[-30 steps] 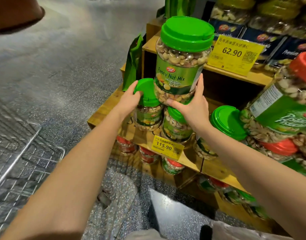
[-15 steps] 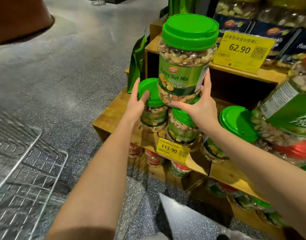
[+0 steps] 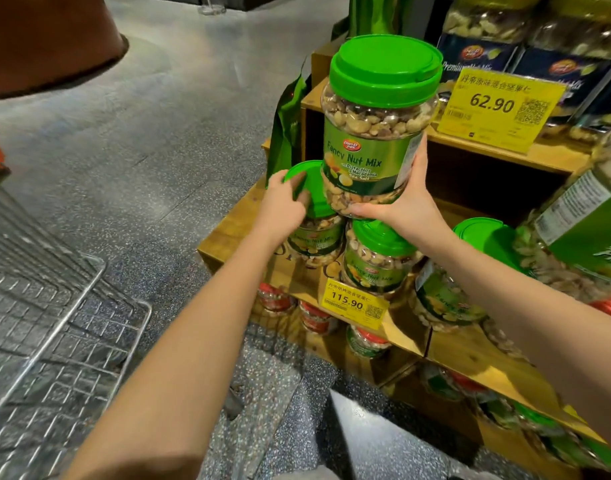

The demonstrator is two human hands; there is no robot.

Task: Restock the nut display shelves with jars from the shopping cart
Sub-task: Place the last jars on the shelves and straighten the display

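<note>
A large clear Fancy Nut Mix jar with a green lid is upright, its base over the lids of two smaller jars on the wooden shelf. My right hand grips it low on its right side, thumb under the front of the base. My left hand lies over the green lid of the lower left jar, fingers curled on the lid. The lower middle jar stands right under the big jar. A third green-lidded jar sits to the right.
The wire shopping cart is at the lower left. Yellow price tags 115.90 and 62.90 hang on shelf edges. A pistachio jar looms at right. Red-lidded jars fill the shelf below; a green bag stands behind.
My left fingers have gone from lying straight against the lower jar's lid to curling over it. The big jar stays held in my right hand; the view has shifted slightly closer.
</note>
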